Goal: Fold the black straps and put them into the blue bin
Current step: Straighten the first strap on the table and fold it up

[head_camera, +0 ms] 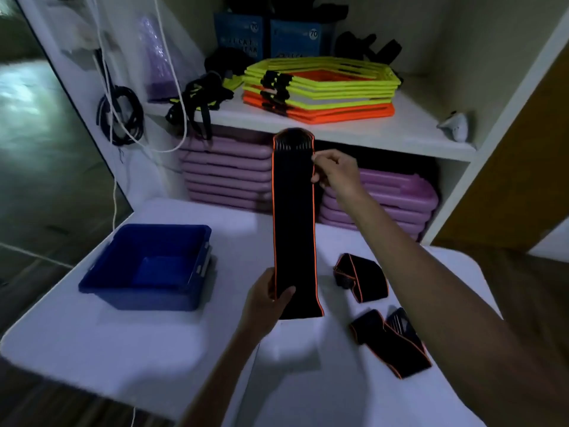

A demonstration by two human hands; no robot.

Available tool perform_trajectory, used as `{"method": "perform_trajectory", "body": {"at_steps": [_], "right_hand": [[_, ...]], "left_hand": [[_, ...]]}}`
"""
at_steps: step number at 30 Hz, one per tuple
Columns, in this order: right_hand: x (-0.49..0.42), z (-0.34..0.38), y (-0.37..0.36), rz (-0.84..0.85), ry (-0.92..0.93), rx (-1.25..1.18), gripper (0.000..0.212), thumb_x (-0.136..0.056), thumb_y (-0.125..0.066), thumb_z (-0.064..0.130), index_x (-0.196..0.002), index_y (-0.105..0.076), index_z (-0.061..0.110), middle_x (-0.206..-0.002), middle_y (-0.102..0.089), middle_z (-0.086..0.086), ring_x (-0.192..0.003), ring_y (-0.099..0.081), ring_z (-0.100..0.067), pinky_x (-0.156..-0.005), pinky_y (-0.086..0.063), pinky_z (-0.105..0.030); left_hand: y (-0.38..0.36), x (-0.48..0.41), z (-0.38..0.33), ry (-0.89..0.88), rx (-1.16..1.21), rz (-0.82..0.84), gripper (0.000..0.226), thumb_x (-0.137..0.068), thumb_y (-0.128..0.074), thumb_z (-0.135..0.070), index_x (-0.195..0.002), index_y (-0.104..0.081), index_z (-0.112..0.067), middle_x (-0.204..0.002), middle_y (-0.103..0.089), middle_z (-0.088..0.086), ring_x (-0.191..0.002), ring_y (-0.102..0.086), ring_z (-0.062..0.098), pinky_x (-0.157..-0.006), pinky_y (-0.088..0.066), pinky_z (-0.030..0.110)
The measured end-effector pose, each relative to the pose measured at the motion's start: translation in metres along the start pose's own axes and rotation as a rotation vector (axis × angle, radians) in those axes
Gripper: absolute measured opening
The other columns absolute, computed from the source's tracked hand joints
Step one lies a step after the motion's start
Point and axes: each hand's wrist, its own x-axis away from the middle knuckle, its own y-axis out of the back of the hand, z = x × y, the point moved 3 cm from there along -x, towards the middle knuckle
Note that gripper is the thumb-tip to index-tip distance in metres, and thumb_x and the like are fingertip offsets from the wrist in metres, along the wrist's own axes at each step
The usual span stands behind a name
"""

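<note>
A long black strap with orange edging is held stretched out lengthwise above the white table. My left hand grips its near end between thumb and fingers. My right hand pinches its right edge near the rounded far end. Two more black straps lie on the table to the right: one bunched, one crumpled nearer me. The blue bin stands at the table's left side with nothing visible inside.
Behind the table stands a white shelf unit with stacked yellow and orange frames, blue boxes and black gear. Purple mats are piled beneath it. White cords hang at the left.
</note>
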Motion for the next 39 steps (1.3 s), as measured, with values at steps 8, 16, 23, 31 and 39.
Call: {"method": "perform_trajectory", "body": {"at_steps": [8, 16, 23, 31, 39], "right_hand": [[0.077, -0.187, 0.018, 0.005, -0.435, 0.129, 0.013, -0.091, -0.053, 0.009, -0.081, -0.060, 0.014, -0.067, -0.058, -0.005, -0.038, -0.060, -0.003, -0.036, -0.031, -0.015], [0.135, -0.258, 0.030, -0.173, -0.689, 0.014, 0.016, -0.090, -0.050, 0.000, -0.098, -0.063, -0.004, -0.046, -0.061, -0.008, -0.029, -0.053, -0.008, -0.032, -0.037, -0.015], [0.184, -0.250, 0.020, 0.138, -0.323, 0.618, 0.034, -0.089, -0.057, 0.024, -0.121, -0.058, 0.013, -0.120, -0.061, -0.007, -0.112, -0.057, -0.023, -0.095, -0.047, -0.036], [0.232, -0.280, 0.019, 0.532, -0.012, 1.223, 0.060, -0.094, -0.044, 0.044, -0.146, -0.031, 0.017, -0.159, -0.021, -0.006, -0.148, -0.013, -0.023, -0.116, -0.011, -0.045], [0.251, -0.265, 0.036, 0.373, 0.064, 0.904, 0.052, -0.093, -0.045, 0.041, -0.140, -0.043, 0.019, -0.146, -0.047, -0.002, -0.138, -0.036, -0.016, -0.111, -0.015, -0.030]], "left_hand": [[-0.021, 0.109, 0.107, 0.273, 0.004, 0.080, 0.024, -0.075, -0.074, -0.015, -0.089, -0.061, -0.029, -0.079, -0.072, 0.004, -0.072, -0.065, 0.008, -0.070, -0.055, 0.031], [-0.021, 0.137, 0.134, 0.298, -0.290, 0.143, 0.033, -0.078, -0.071, -0.014, -0.109, -0.061, -0.015, -0.089, -0.066, -0.003, -0.079, -0.062, 0.012, -0.067, -0.044, 0.010], [-0.019, 0.104, 0.117, 0.024, -0.564, 0.120, 0.060, -0.087, -0.059, -0.026, -0.142, -0.035, -0.021, -0.145, -0.042, 0.000, -0.133, -0.037, 0.021, -0.106, -0.033, 0.038], [-0.026, 0.075, 0.137, -0.245, -1.160, 0.512, 0.057, -0.082, -0.034, -0.057, -0.128, -0.046, -0.025, -0.140, -0.053, 0.001, -0.132, -0.035, 0.022, -0.084, -0.053, 0.048], [-0.033, 0.069, 0.127, -0.245, -1.076, 0.373, 0.052, -0.079, -0.036, -0.055, -0.112, -0.065, -0.025, -0.121, -0.066, -0.002, -0.124, -0.052, 0.017, -0.099, -0.014, 0.039]]}}
